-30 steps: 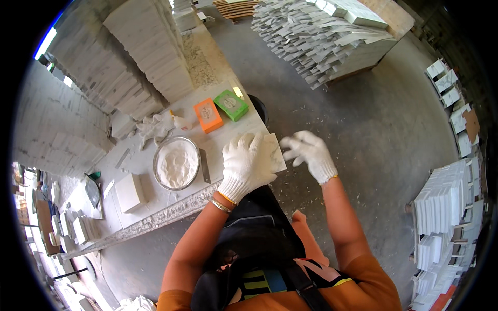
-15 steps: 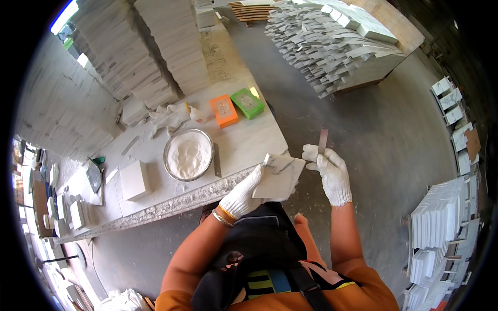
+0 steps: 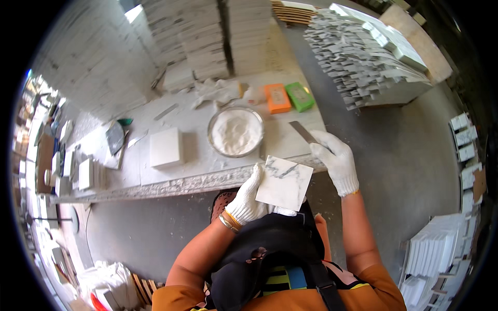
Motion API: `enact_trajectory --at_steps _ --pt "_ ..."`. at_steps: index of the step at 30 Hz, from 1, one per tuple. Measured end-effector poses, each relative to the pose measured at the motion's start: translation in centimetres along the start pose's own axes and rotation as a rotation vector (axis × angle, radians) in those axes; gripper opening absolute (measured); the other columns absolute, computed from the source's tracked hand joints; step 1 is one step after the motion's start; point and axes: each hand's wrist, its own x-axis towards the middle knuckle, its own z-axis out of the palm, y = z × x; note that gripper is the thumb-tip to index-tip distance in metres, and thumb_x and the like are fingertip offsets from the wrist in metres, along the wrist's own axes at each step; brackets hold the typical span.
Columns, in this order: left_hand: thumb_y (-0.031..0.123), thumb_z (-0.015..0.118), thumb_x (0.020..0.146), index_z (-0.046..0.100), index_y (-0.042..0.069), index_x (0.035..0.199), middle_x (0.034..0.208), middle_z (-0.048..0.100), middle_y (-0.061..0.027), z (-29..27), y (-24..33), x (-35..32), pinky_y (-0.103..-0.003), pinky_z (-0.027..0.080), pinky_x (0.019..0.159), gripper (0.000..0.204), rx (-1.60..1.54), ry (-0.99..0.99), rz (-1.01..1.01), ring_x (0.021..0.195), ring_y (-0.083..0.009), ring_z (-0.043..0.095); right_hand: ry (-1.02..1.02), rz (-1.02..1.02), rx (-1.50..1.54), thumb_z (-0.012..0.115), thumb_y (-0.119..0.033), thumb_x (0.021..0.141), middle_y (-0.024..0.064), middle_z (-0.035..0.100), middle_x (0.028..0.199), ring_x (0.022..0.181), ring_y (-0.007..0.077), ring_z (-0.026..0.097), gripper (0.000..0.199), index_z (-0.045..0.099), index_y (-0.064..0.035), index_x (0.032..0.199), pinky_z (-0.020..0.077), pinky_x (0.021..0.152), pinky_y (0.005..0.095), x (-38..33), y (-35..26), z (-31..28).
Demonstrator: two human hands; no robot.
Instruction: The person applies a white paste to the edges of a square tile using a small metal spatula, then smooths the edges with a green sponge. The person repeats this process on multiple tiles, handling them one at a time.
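Because the counter [image 3: 129,168] runs across the front of the person, its near edge appears to serve as the working side. Slab stacks [image 3: 104,67] stand along the rear, probably to leave the front section free for smaller items. The bowl [image 3: 236,155], filled with white powder [image 3: 236,129], sits near the front edge, apparently for easy reach by either hand. A white block [image 3: 166,147] rests to its left; an orange box [image 3: 277,98] and a green box [image 3: 300,97] lie side by side behind it to the right.

The left hand [image 3: 248,199] is clamped on the tile [image 3: 284,182]: thumb at the left edge, fingers beneath. This grip supports the tile from below and leaves its veined face exposed. The right hand [image 3: 336,158] is clamped on one end of the blade [image 3: 302,132], presumably to keep the remaining length free.

The tile lies to the right of the left palm, in front of the counter edge, and below and left of the right hand, near but apparently not touching it. The blade extends up and left from the right fingertips, apart from the tile.
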Motion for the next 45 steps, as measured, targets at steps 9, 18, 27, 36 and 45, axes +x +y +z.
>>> enact_trajectory --at_steps 9,18,27,36,45 --pt "0.066 0.050 0.097 0.030 0.002 0.155 0.155 0.042 -0.0227 -3.3 1.3 -6.2 -0.063 0.036 0.115 0.089 -0.028 0.103 0.221 0.141 -0.0427 0.045 -0.285 -0.391 -0.849 0.062 -0.027 0.093 0.0134 0.073 0.096 0.089 0.0337 0.069 0.024 0.074 -0.0104 0.105 0.0546 0.077 0.0427 6.7 1.6 10.6" --pt "0.052 0.053 0.102 0.036 0.002 0.153 0.149 0.050 -0.0190 -4.6 1.4 -7.0 -0.058 0.052 0.102 0.074 -0.069 0.155 0.234 0.133 -0.0361 0.055 -0.229 -0.454 -0.484 0.067 -0.033 0.094 0.0136 0.070 0.099 0.094 0.0334 0.067 0.025 0.074 -0.0104 0.103 0.0524 0.086 0.0435 1.5 -3.7 10.0" --pt "0.040 0.055 0.105 0.044 0.002 0.148 0.143 0.055 -0.0175 -4.3 0.2 -6.5 -0.054 0.054 0.099 0.058 -0.012 0.248 0.295 0.126 -0.0357 0.060 -0.155 -0.557 -0.627 0.066 -0.021 0.094 0.0115 0.070 0.100 0.094 0.0333 0.067 0.019 0.071 -0.0103 0.108 0.0538 0.081 0.0440 -1.6 -0.2 10.4" --pt "0.064 0.043 0.101 0.030 0.005 0.156 0.153 0.047 -0.0175 -4.1 1.1 -5.6 -0.054 0.048 0.109 0.082 -0.123 -0.015 0.197 0.136 -0.0344 0.053 -0.156 0.077 -0.183 0.057 -0.032 0.104 0.0092 0.074 0.106 0.090 0.0160 0.067 0.038 0.067 -0.0019 0.125 0.0513 0.079 0.0316 -4.2 3.1 3.9" --pt "0.085 0.042 0.086 0.019 0.008 0.161 0.159 0.037 -0.0215 -3.8 0.8 -5.5 -0.070 0.049 0.096 0.110 -0.144 -0.015 0.118 0.138 -0.0451 0.048 -0.296 0.294 0.229 0.057 -0.043 0.103 0.0049 0.072 0.106 0.094 0.0103 0.065 0.051 0.066 0.0021 0.125 0.0495 0.078 0.0256 -5.8 4.1 6.3"
